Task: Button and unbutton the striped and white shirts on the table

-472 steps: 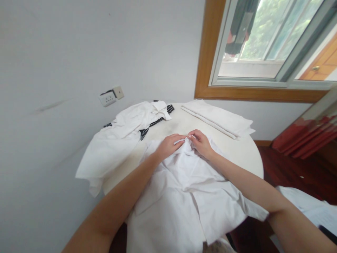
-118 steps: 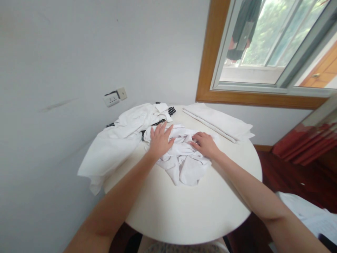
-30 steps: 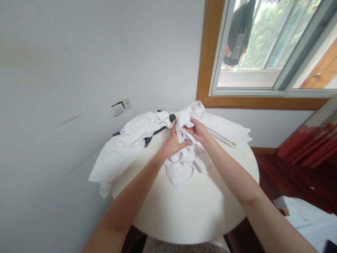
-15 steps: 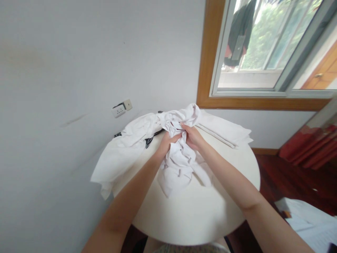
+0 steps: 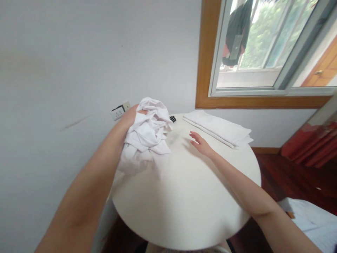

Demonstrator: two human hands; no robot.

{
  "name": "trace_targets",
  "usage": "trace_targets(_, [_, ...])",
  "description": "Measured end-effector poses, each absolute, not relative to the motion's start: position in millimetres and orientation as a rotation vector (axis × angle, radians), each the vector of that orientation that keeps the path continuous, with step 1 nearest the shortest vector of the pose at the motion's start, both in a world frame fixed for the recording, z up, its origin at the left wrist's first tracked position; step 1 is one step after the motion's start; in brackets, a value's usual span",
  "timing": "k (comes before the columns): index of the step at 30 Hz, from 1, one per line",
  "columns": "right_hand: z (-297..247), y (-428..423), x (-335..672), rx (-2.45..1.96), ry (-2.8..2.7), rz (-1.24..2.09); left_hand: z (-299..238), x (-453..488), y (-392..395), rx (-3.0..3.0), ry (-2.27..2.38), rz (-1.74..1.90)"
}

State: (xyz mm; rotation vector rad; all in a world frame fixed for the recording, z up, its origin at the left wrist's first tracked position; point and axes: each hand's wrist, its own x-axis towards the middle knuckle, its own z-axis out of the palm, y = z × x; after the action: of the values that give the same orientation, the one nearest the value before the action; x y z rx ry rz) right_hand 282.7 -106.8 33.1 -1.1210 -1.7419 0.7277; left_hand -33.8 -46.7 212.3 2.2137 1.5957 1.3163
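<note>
A bunched white cloth (image 5: pixel 149 135) hangs from my left hand (image 5: pixel 134 111) at the wall side of the round table, its lower folds drooping over the tabletop. The fingers of that hand are partly covered by the cloth, closed in it. My right hand (image 5: pixel 200 144) is over the middle of the table, fingers apart and holding nothing. Just beyond it, a folded white cloth (image 5: pixel 218 128) lies flat near the far right edge. A bit of black cloth with white stripes (image 5: pixel 172 118) shows behind the bunched cloth; the rest of it is hidden.
The white round table (image 5: pixel 184 203) stands against the wall, below a wood-framed window (image 5: pixel 244 102). A wall socket (image 5: pixel 117 112) is close to my left forearm. White cloth (image 5: pixel 313 221) lies at the lower right, and a red curtain (image 5: pixel 308 144) hangs beyond.
My left hand has carried the bunched white cloth to the left, towards the wall. My right hand has let go of it and opened. The striped cloth is now mostly covered.
</note>
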Motion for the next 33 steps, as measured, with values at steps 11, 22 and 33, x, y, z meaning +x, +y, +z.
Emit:
trace_targets(11, [24, -86, 323, -1.411, -1.903, 0.072, 265, -78, -25, 2.474, 2.649, 0.637])
trace_targets(22, [38, -97, 403, -2.369, -1.592, -0.268, 89, -75, -11, 2.315, 2.506, 0.076])
trace_targets(33, [34, -100, 431, -2.588, -1.58, -0.242, 135, -57, -21, 2.282, 2.492, 0.1])
